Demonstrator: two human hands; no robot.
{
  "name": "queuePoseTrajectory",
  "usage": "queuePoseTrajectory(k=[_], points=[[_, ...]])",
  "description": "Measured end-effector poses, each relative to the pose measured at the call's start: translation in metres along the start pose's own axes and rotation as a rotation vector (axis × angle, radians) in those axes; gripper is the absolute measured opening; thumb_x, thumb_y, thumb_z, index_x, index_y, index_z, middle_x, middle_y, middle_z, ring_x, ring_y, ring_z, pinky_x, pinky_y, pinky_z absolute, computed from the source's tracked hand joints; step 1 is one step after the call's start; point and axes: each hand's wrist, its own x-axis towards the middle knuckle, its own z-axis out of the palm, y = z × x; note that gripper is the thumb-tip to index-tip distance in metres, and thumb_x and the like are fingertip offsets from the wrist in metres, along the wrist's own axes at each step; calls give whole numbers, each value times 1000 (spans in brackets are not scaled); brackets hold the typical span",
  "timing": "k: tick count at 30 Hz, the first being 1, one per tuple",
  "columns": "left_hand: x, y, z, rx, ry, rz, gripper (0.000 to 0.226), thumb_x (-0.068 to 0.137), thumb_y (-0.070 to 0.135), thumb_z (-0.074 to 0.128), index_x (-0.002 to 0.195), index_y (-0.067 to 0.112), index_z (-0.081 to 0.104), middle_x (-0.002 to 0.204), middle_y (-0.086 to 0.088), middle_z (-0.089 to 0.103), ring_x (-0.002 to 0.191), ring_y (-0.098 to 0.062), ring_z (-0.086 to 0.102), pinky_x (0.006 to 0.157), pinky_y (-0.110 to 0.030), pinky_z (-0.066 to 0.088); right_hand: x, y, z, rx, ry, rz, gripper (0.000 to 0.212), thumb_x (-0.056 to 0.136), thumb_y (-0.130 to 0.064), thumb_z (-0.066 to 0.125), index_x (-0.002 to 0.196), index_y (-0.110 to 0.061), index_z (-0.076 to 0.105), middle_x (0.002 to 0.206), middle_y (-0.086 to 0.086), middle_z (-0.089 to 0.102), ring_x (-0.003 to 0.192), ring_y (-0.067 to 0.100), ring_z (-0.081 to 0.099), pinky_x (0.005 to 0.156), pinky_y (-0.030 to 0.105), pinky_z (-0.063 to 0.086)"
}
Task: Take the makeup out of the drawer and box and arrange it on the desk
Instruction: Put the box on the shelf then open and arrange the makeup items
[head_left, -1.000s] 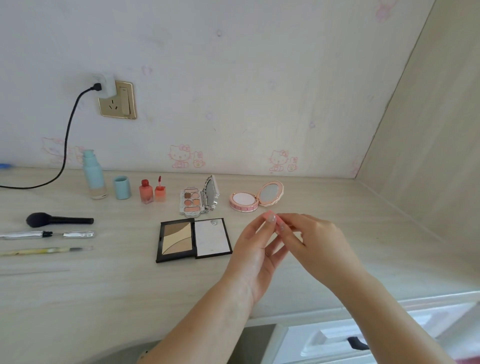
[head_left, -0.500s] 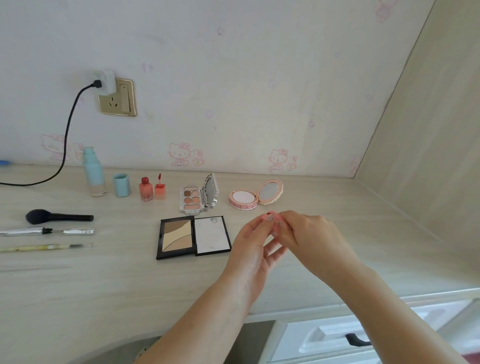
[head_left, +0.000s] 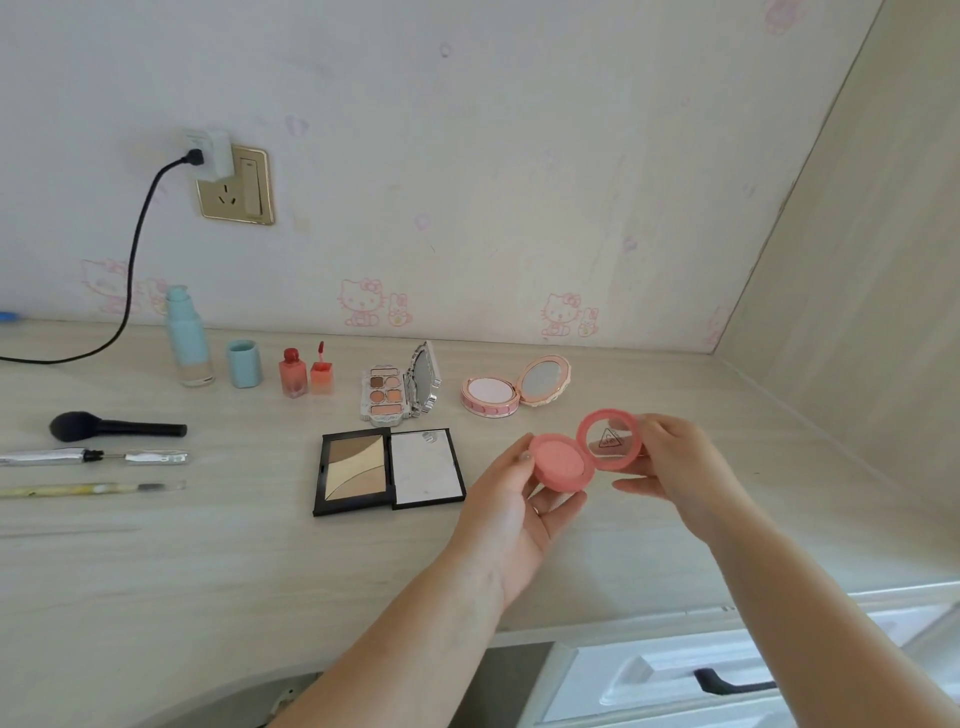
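A round pink blush compact (head_left: 563, 462) is held open above the desk (head_left: 208, 561). My left hand (head_left: 511, 512) holds its base from below and the side. My right hand (head_left: 675, 467) pinches the clear lid (head_left: 609, 440), swung open to the right. On the desk lie a black contour palette (head_left: 387, 470), a small eyeshadow palette (head_left: 397, 389), a pink powder compact with mirror (head_left: 511, 392), two red lip bottles (head_left: 306, 371), a blue bottle (head_left: 187, 338) with its cap (head_left: 244, 364), a black brush (head_left: 114, 427) and two pencils (head_left: 93, 472).
A wall socket (head_left: 236, 187) with a black cable sits above the desk's left. A side panel (head_left: 872, 270) bounds the desk on the right. A white drawer with a black handle (head_left: 727, 680) is below the front edge.
The compact, hidden between my fingers before, is now swung open: my right hand has pulled the lid to the right while the left keeps the base.
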Motion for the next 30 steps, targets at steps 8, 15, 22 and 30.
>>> queuePoseTrajectory(k=[8, 15, 22, 30], points=[[-9, -1, -5, 332, 121, 168, 39, 97, 9, 41, 125, 35, 47, 132, 1, 46, 121, -12, 44, 101, -32, 41, 21, 26, 2, 2, 60, 50, 26, 93, -15, 40, 98, -13, 65, 90, 8, 74, 81, 23, 72, 68, 35, 58], [-10, 2, -13, 325, 100, 145, 42, 98, 7, 40, 132, 32, 46, 130, -1, 46, 117, -12, 45, 101, -34, 41, 32, 34, 19, 33, 29, 61, 25, 93, -18, 41, 96, -14, 65, 92, 9, 72, 81, 26, 70, 59, 31, 55], [-12, 2, -14, 427, 74, 202, 47, 98, 7, 37, 138, 31, 41, 130, 6, 39, 108, 1, 43, 108, -33, 36, 36, 39, 27, 53, 7, 49, 20, 94, -25, 46, 90, -17, 65, 100, 15, 69, 79, 22, 68, 59, 32, 54], [-10, 4, -15, 357, 76, 169, 43, 97, 9, 43, 135, 29, 44, 122, 11, 43, 97, 2, 49, 106, -35, 39, 37, 44, 28, 85, 50, 21, 20, 96, -28, 46, 101, -21, 63, 98, 5, 67, 86, 19, 65, 56, 29, 50]])
